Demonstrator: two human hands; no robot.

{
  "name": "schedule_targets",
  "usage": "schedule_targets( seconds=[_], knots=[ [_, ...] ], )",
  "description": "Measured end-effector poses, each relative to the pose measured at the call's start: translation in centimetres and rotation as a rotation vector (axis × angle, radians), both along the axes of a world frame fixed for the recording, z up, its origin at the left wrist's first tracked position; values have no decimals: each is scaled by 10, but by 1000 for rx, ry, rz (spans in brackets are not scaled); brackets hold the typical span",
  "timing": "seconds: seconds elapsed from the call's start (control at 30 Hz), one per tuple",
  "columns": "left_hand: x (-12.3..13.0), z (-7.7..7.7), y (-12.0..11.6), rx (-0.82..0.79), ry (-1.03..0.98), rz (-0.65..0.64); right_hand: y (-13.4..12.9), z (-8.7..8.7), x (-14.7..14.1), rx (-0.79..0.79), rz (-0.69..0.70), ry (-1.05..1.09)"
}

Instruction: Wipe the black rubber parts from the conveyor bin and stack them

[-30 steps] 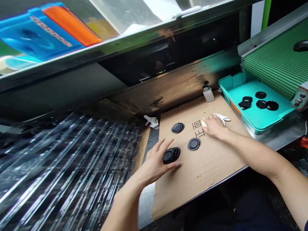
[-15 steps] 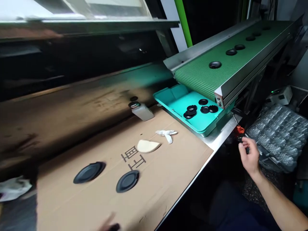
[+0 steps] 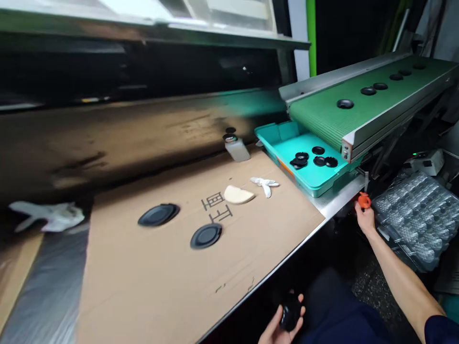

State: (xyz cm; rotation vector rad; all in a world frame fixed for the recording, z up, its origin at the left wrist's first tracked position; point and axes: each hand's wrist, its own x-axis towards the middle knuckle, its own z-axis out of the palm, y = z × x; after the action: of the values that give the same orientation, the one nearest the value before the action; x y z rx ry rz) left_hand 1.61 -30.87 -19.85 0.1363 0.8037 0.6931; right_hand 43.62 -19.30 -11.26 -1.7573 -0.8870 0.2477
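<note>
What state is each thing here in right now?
Left hand: cupped, holding a stack of black discs.
Right hand: raised, fingertips at an orange fitting.
Green conveyor belt: carrying a row of black discs.
Teal tray: holding loose black discs, some stacked.
Cardboard sheet: two black discs lying flat on it.
White glove: crumpled on the cardboard.
Cream pad: lying flat.

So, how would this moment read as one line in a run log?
left hand: holds stack of black discs | right hand: at orange knob | green conveyor belt: black discs in a row
</note>
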Motion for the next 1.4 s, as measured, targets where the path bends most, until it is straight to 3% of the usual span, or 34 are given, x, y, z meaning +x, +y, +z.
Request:
schedule_targets(
  seconds=[0.1,0.17,0.2,0.3,0.37,0.47,0.6,0.7,0.83,0.93,1.03,1.17,1.3,1.4],
  knots=[
    [13,6,9,-179,33,196,-29,31,-14,155,-29,151],
    [20,12,17,-276,20,320,-58,57,-24,188,112,217],
    [23,13,21,-299,8,356,-74,69,-30,66,257,218],
    [29,8,29,-339,-15,344,-126,92,-58,-571,642,83],
    [34,2,30,-353,-3,342,-157,91,-88,-875,881,-94],
    [40,-5,29,-345,13,357,-181,70,-137,-1071,1096,-484],
    [35,-9,26,-254,89,343,-178,56,-170,-1138,1130,-784],
    [29,-10,20,-119,197,295,-169,65,-170,-1140,1173,-808],
    [33,-9,10,183,405,194,-154,80,-169,-1156,1145,-795],
    [37,-8,6,319,428,141,-145,84,-172,-1153,1113,-800],
    [39,-2,9,271,427,185,-143,83,-171,-1164,1147,-805],
    [42,8,20,-7,320,281,-149,76,-158,-1208,1179,-838],
    [35,-4,35,-126,232,302,-145,59,-146,-1214,1197,-835],
    [31,-12,37,-124,192,295,-140,52,-141,-1171,1200,-850]
  ],
)
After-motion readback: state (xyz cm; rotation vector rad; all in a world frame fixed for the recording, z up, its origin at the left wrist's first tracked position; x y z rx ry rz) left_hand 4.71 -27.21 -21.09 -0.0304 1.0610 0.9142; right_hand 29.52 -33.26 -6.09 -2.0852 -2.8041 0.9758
